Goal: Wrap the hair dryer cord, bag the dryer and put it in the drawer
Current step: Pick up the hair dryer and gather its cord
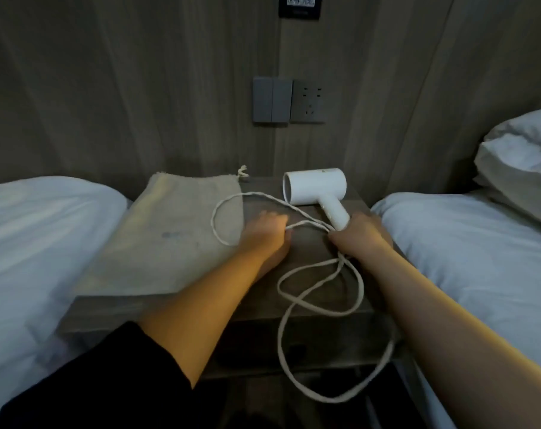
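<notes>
- The white hair dryer (315,188) lies on its side at the back of the worktop (309,255), between two beds (30,230).
- The left hand (264,233) is curled tight round the cord (334,399).
- The right hand (360,235) is curled too. It holds the cord right by the end of the dryer's handle.
- One loop of cord lies over the grey bag (176,230), which is flat on the left of the worktop.
- More loops hang off the front edge.

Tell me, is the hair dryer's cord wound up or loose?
Loose. The cord lies in open loops on the nightstand and hangs past its front edge; left hand and right hand each hold a strand.
</notes>
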